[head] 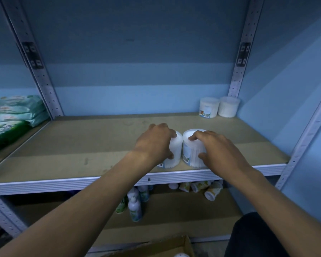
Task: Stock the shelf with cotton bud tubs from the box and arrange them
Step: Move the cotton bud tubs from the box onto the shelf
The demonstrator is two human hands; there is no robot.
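Note:
Two white cotton bud tubs stand side by side near the front edge of the brown shelf (82, 145). My left hand (154, 141) grips the left tub (176, 151) from above, fingers curled round it. My right hand (217, 147) grips the right tub (190, 145), fingers on its lid and thumb on its side. Two more tubs (209, 107) (228, 106) stand at the shelf's back right corner. The cardboard box (156, 245) sits on the floor below, at the bottom edge of the view.
Packs of wet wipes (15, 110) are stacked on the neighbouring shelf to the left. Bottles (135, 206) and fallen cups (211, 191) lie on the lower shelf. Metal uprights (239, 58) flank the bay. A dark knee (256, 238) shows at bottom right.

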